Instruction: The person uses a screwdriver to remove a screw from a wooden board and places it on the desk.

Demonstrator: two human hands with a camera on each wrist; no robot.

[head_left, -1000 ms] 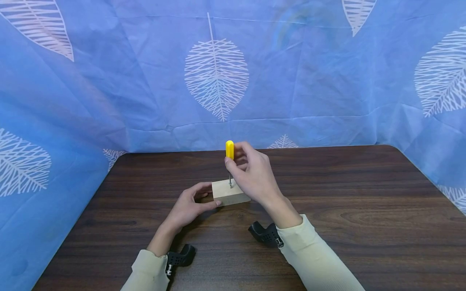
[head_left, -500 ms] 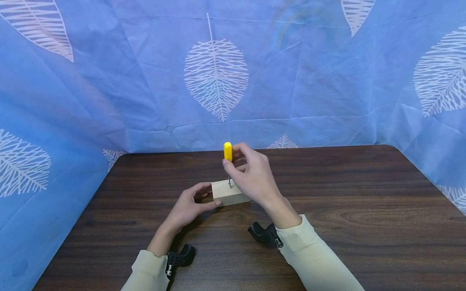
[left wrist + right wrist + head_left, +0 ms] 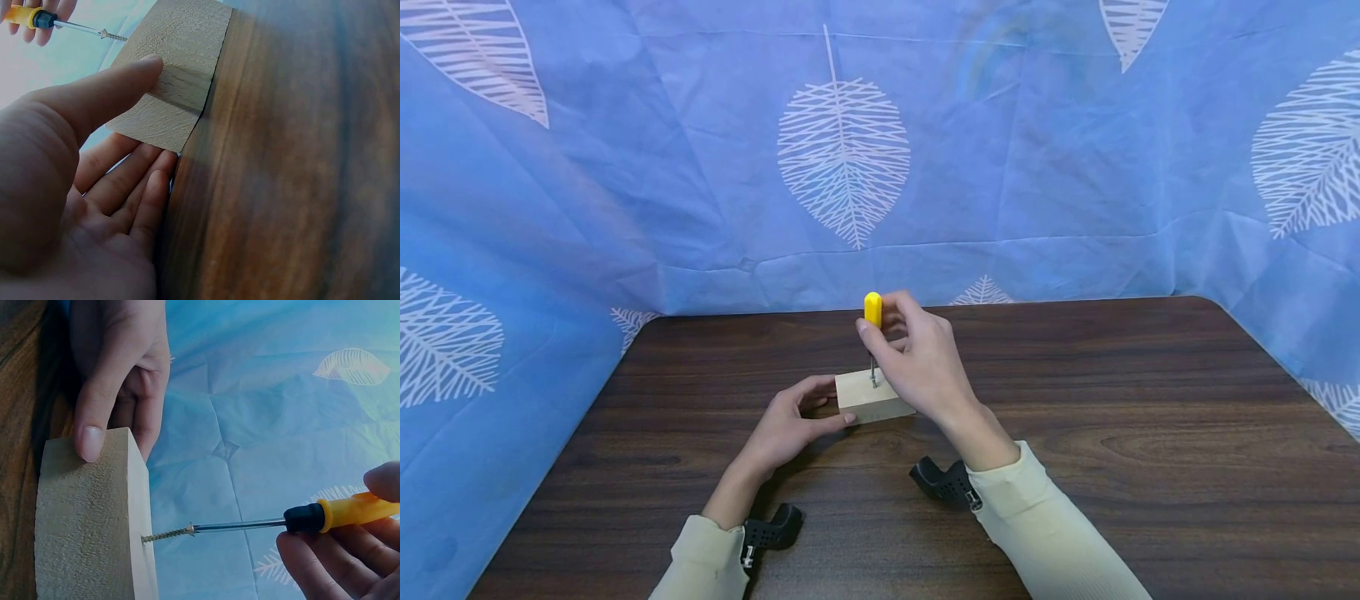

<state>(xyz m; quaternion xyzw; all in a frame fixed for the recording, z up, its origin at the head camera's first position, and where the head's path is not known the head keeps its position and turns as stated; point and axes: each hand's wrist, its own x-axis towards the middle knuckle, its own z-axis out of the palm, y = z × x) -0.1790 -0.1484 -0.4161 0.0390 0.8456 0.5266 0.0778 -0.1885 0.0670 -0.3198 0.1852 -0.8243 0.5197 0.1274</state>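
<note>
A pale wooden block (image 3: 868,404) lies on the dark table. My left hand (image 3: 793,423) grips its left end, thumb on the near face and fingers behind. In the right wrist view a screw (image 3: 169,535) stands in the block's top face, much of its thread showing. My right hand (image 3: 925,358) holds a screwdriver (image 3: 872,310) by its yellow and black handle, between thumb and fingers. The screwdriver stands upright over the block, its shaft tip at the screw head. In the left wrist view the screw (image 3: 114,35) and shaft line up.
The dark wood-grain table (image 3: 1120,400) reaches out to both sides. Behind it hangs a blue cloth (image 3: 715,167) with white leaf prints. A black wrist mount (image 3: 775,527) sits at the left cuff, and another black mount (image 3: 943,482) at the right.
The yellow handle tips slightly left and then back, and my right thumb and fingers shift a little on it. The block and left hand stay in place.
</note>
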